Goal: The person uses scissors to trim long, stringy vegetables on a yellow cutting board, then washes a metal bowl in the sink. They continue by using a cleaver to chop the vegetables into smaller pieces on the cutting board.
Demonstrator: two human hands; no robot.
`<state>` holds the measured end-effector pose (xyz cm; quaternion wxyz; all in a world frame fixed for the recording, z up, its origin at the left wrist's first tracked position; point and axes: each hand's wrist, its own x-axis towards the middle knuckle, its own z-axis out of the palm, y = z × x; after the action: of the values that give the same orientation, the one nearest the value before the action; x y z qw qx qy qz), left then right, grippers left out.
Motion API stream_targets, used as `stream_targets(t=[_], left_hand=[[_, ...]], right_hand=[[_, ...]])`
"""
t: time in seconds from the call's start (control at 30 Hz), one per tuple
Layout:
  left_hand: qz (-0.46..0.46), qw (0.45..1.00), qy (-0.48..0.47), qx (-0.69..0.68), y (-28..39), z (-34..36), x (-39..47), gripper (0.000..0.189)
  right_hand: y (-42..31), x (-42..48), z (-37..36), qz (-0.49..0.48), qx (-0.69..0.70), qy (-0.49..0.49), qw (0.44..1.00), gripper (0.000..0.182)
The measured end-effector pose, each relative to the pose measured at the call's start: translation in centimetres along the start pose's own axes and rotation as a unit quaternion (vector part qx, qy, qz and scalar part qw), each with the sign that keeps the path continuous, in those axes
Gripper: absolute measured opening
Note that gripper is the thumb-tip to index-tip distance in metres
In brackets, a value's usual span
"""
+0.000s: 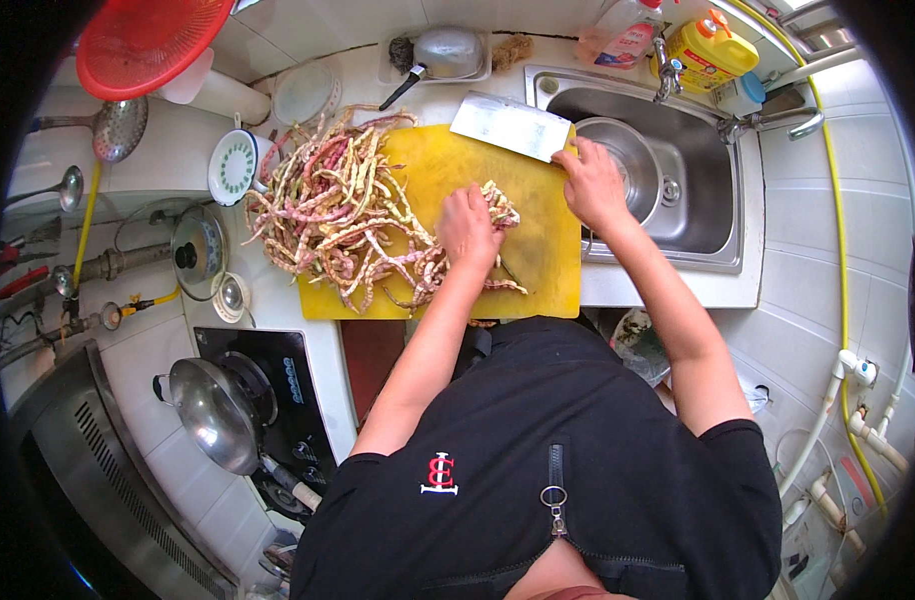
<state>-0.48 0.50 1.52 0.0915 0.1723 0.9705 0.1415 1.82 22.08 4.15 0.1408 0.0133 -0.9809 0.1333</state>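
Note:
A yellow cutting board (547,232) lies before me, its left side under a big tangled heap of speckled bean pods (337,202). My left hand (469,229) is slightly blurred and closed around a short bunch of pods (501,206) at the middle of the board. At the board's far right corner is my right hand (594,184), its fingertips at the right end of a cleaver (511,126). That blade lies flat across the board's far edge; its handle is not plainly visible. Whether the fingers grip the cleaver cannot be told.
To the right, a steel sink (697,217) holds a metal basin (641,165), with a faucet (667,71) behind. A wok (214,416) sits at the stove (277,375) on the left. An enamel mug (232,167) and glass lid (199,251) stand beside the heap.

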Motion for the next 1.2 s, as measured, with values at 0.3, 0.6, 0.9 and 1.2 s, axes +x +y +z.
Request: stream_targets(t=[0.3, 0.6, 0.9, 1.2], left_hand=[[-0.001, 1.0, -0.001, -0.011, -0.2, 0.4, 0.5, 0.062], [0.004, 1.0, 0.021, -0.02, -0.5, 0.5, 0.2, 0.061], [0.023, 0.999, -0.012, -0.032, -0.7, 0.1, 0.3, 0.068], [0.109, 0.983, 0.084, -0.123, -2.1, 1.4, -0.4, 0.085]], right_hand=[[2.4, 3.0, 4.2, 0.036, -0.046, -0.163, 0.985, 0.038], [-2.2, 0.9, -1.3, -0.04, 0.12, -0.128, 0.984, 0.078], [-3.0, 1.2, 4.5, -0.027, 0.379, -0.236, 0.895, 0.043], [-2.7, 1.8, 5.9, -0.047, 0.332, -0.238, 0.911, 0.037]])
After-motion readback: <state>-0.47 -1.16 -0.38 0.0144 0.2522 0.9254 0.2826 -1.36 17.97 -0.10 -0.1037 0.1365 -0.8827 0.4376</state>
